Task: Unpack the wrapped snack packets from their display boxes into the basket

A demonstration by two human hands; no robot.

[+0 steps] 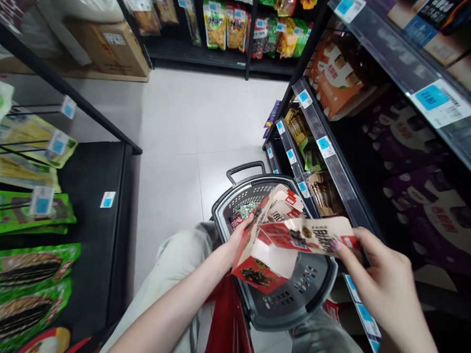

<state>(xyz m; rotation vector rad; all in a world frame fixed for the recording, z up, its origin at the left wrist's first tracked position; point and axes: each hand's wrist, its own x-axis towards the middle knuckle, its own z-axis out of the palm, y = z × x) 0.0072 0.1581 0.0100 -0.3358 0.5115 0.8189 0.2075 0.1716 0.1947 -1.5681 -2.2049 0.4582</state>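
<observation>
My left hand is closed on the edge of a red and white snack packet, held over a grey shopping basket. My right hand pinches the end of a second red and cream packet that lies across the first. Inside the basket at its far end sit a few small packets. The basket rests in front of my knees in a shop aisle.
Dark shelves with boxed goods and blue price tags line the right. On the left, hooks carry green packets. More snack bags hang at the aisle's far end, beside cardboard boxes. Pale floor tiles run between.
</observation>
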